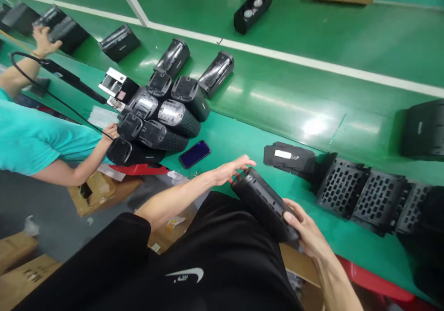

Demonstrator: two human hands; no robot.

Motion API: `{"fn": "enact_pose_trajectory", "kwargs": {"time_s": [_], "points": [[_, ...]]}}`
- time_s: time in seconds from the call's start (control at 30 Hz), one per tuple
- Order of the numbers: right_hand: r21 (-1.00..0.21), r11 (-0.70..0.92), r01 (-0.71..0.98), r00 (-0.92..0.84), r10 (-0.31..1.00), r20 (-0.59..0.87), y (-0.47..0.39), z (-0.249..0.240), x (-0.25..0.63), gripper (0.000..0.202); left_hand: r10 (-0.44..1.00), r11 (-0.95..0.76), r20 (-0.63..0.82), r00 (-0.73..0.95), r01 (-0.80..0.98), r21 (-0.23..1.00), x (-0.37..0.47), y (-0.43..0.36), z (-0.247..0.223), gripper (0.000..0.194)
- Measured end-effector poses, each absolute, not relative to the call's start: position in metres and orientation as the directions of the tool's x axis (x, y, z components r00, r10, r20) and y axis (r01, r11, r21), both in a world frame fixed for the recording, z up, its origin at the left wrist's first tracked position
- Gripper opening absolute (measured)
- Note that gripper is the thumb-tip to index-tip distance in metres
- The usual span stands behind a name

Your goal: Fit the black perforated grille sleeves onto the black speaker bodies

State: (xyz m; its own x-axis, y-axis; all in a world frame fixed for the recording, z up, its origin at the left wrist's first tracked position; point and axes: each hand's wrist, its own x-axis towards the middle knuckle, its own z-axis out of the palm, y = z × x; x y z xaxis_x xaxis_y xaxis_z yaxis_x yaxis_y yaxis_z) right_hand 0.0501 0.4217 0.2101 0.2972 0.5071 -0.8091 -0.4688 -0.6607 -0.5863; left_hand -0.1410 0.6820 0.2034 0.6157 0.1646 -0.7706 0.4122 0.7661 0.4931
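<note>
While the right hand [309,231] clasps, the left hand [229,170] lies open

Near the black shirt [239,244], the black casing [265,204] is gripped low, probably for support, leaving the left fingers loosely spread at its upper end.

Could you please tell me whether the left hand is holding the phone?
No, the phone lies on the green table, apart from the left hand.

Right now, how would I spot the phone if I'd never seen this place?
Start with the green worktop and find the cluster of mostly black cases on it. The phone lies between that cluster and the person's left hand. It is flat with a shiny, dark blue screen, while the neighbouring cases are bulky.
</note>
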Motion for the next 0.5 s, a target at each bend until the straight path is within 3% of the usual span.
{"fn": "enact_pose_trajectory", "kwargs": {"time_s": [0.1, 0.23, 0.4, 0.5], "points": [[-0.429, -0.701, -0.569, 0.189, 0.396, -0.899, 0.422, 0.206, 0.05, 0.073, 0.115, 0.583, -0.786, 0.607, 0.599, 0.548, -0.14, 0.681, 0.199, 0.067], [-0.322, -0.575, -0.752, 0.175, 0.296, -0.939, 0.414, 0.204, 0.041, 0.079, 0.095, 0.644, -0.863, 0.497, 0.631, 0.434, -0.139, 0.665, 0.191, 0.066], [-0.301, -0.435, -0.849, 0.23, 0.207, -0.951, 0.417, 0.213, 0.03, 0.068, 0.107, 0.667, -0.911, 0.399, 0.65, 0.364, -0.138, 0.658, 0.192, 0.079], [-0.341, -0.432, -0.835, 0.275, 0.21, -0.938, 0.422, 0.223, 0.024, 0.067, 0.142, 0.671, -0.893, 0.427, 0.622, 0.404, -0.14, 0.653, 0.198, 0.071]]}}
